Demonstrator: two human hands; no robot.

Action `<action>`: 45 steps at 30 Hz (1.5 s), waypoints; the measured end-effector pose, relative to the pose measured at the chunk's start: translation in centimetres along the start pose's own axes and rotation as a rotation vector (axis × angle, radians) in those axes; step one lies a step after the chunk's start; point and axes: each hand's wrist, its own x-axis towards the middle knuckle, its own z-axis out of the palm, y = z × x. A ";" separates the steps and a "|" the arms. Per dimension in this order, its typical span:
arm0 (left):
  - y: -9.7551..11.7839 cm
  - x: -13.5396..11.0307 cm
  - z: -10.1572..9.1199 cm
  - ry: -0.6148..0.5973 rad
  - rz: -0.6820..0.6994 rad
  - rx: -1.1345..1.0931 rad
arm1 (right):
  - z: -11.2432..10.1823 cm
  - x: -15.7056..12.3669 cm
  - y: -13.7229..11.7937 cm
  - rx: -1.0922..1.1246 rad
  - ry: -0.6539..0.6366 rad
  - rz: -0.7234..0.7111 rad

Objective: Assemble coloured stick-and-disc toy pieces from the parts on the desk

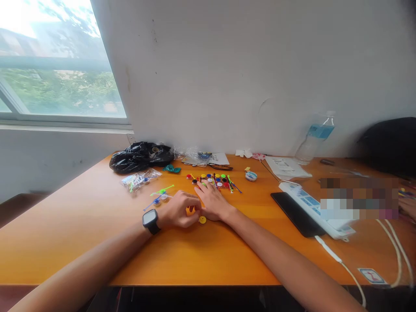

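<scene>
My left hand (182, 209), with a dark watch on its wrist, is closed, its fingers curled in and its thumb close to them. What they hold, if anything, is hidden. Just right of its fingertips lies a small yellow plastic disc (203, 220) on the table. My right hand (212, 202) rests palm down with fingers stretched out, their tips at a cluster of small coloured discs (219, 184) and thin plastic sticks (230, 183). Left of my hands are a blue disc (157, 202), a white disc (164, 197) and a green stick (163, 190).
Along the wall are a black plastic bag (139, 158), clear packaging (191, 154) and a water bottle (308, 145). A round tape roll (251, 176) stands behind the cluster. To the right lie a black phone (294, 214) and a white power strip (312, 208) with cables.
</scene>
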 end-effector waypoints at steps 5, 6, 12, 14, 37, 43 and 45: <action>0.1 0.0 0.0 0.006 0.007 -0.013 | -0.3 0.2 -0.2 0.025 -0.016 0.002; 0.1 0.0 0.0 0.008 0.010 -0.014 | -0.3 0.2 -0.3 0.031 -0.017 0.003; -0.1 -0.1 0.1 0.009 0.009 -0.006 | -0.6 0.3 -0.4 0.056 -0.002 -0.033; -0.1 -0.1 0.1 0.016 0.009 -0.008 | -0.7 0.3 -0.4 0.066 0.024 -0.062; -0.2 -0.1 0.2 0.036 0.017 -0.003 | -0.1 0.1 0.0 0.070 0.035 -0.004; 0.0 0.2 -0.3 0.056 0.038 0.024 | -0.2 0.2 0.2 0.182 0.187 0.054; 0.0 0.2 -0.7 0.057 0.043 0.031 | -0.8 0.3 0.6 0.263 0.296 0.078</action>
